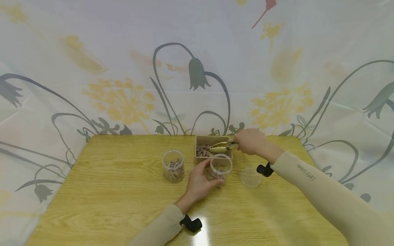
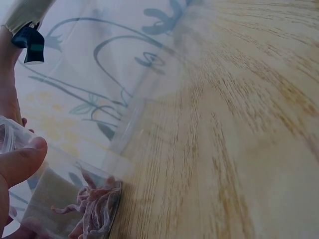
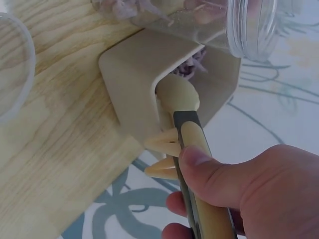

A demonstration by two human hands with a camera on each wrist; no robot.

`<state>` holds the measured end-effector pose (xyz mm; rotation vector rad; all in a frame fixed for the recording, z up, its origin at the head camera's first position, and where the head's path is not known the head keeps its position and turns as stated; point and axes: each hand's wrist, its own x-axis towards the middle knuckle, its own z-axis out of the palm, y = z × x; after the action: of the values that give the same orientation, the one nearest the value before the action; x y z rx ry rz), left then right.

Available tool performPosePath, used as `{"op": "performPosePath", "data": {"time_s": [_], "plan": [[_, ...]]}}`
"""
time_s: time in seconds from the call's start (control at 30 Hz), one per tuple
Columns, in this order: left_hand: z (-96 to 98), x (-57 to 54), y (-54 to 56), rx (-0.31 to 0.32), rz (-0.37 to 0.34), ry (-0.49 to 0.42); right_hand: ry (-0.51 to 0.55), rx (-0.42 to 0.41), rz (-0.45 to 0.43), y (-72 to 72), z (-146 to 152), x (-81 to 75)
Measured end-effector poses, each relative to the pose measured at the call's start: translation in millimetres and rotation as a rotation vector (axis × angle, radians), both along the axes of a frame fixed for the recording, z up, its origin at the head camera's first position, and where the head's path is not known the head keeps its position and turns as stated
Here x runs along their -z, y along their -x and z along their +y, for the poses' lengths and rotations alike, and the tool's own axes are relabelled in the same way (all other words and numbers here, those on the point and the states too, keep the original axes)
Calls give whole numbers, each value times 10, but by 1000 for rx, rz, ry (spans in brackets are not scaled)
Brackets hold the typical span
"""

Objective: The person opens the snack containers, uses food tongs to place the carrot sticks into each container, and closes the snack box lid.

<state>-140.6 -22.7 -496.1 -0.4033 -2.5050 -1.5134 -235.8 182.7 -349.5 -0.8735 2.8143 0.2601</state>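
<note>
My left hand (image 1: 199, 182) holds a clear round jar (image 1: 221, 164) on the table, thumb on its near side. Brownish-purple dried strips (image 2: 97, 206) lie at the bottom of that jar. In my right hand (image 1: 250, 140) is a pair of tongs (image 3: 192, 144) with cream-coloured ends. The tongs' tips reach down into a beige rectangular bin (image 3: 132, 64), just behind the jar. More of the same strips (image 1: 202, 150) lie in the bin, mostly at its left side. Whether the tips pinch any strips is hidden by the bin wall.
Left of the hands stands a second clear jar (image 1: 173, 166), partly filled with similar strips. A transparent round lid (image 1: 250, 178) lies flat on the wooden table (image 1: 123, 191), right of the held jar. Behind the table's far edge hangs a flower-printed cloth (image 1: 129, 68).
</note>
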Motion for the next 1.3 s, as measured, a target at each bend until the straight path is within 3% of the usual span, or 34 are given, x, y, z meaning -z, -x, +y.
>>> {"op": "performPosePath", "data": {"time_s": [0.23, 0.57, 1.07, 1.3], "plan": [[11, 7, 7, 4, 14, 0, 3, -40, 59, -17, 123, -40], [-4, 2, 10, -3, 11, 12, 52, -35, 106, -94, 271, -113], [-10, 14, 14, -2, 35, 16, 101, -41, 173, -146, 347, -71], [-8, -10, 9, -4, 1, 6, 166, -42, 226, -171, 391, -47]]}}
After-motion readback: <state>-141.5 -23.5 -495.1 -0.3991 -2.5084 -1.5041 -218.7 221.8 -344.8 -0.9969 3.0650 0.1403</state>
